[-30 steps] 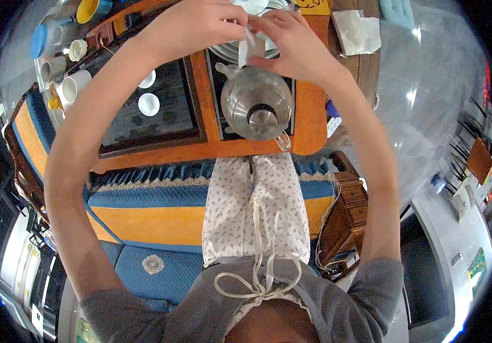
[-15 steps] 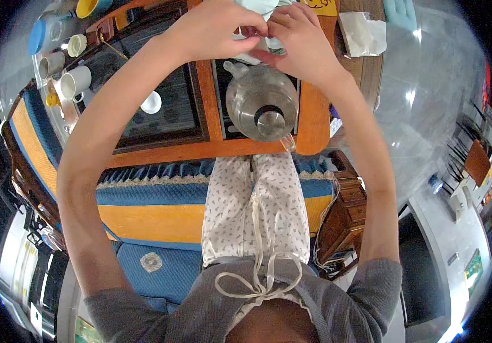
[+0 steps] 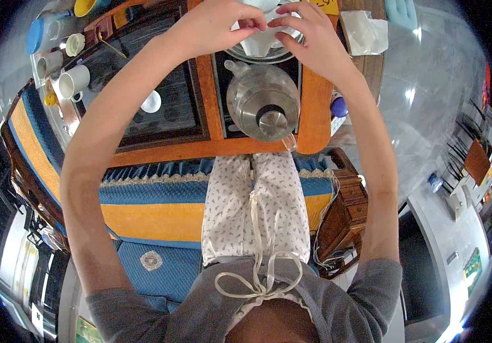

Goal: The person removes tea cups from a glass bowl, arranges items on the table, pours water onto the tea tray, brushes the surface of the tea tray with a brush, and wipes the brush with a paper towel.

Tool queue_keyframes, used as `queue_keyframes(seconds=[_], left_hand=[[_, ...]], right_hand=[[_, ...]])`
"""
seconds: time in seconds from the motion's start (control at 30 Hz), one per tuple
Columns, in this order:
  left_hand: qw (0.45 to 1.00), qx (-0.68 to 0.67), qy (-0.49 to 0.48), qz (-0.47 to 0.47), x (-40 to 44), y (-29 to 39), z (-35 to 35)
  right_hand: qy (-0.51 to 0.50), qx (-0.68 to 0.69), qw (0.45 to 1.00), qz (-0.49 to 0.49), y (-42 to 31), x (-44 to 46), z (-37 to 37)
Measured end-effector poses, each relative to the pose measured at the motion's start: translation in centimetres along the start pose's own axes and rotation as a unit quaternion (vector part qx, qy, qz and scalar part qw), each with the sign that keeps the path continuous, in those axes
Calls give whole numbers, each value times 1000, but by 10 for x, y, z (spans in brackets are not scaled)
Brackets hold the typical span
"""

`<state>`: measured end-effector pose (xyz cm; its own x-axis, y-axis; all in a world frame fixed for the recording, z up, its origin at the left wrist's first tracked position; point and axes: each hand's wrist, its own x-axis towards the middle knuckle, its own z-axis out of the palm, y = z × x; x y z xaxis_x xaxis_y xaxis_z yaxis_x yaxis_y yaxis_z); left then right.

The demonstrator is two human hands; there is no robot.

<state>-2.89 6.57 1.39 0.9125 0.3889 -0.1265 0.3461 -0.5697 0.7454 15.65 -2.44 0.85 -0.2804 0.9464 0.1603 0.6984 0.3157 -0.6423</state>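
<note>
Bringing their fingertips close together at the far side of the wooden tea table, the person works over a white, crumpled sheet that lies in a round glass dish. The left hand has its thumb and fingers drawn together near the sheet's far part; whether they grip it, I cannot tell. The right hand has its fingers parted and curved, thumb and fingertips pointing left toward the other hand; contact with the sheet is unclear.

Just nearer than the dish stands a glass teapot, its spout toward the far left and its clear handle toward the near right, with a metal lid on top. To the left, a small white cup sits on the black tray. Farther left are a white mug and a blue-lidded jar. On the right lie white tissues, with a purple round object nearer, beside the table's edge.
</note>
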Motion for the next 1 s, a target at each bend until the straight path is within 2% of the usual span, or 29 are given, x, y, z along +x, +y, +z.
queue_keyframes(seconds=[0.2, 0.3, 0.43, 0.5, 0.63, 0.9, 1.0], left_hand=[[997, 67, -8, -49, 1, 5, 9], [982, 178, 50, -44, -7, 3, 23], [988, 136, 74, -15, -9, -6, 35], [988, 133, 82, -15, -10, -6, 38], [985, 156, 55, -50, -12, -1, 42], [968, 230, 83, -53, -16, -8, 56], [963, 244, 64, -94, -15, -3, 52]], right_hand=[[29, -27, 999, 32, 1, -6, -2], [27, -69, 997, 37, 2, -6, -2], [26, -136, 990, 15, 7, -3, -1], [7, -163, 985, -49, 12, 1, -6], [-46, -188, 976, -103, 13, 7, -13], [-24, -174, 977, -117, 9, 9, -6], [-25, -137, 985, -107, 9, 8, -3]])
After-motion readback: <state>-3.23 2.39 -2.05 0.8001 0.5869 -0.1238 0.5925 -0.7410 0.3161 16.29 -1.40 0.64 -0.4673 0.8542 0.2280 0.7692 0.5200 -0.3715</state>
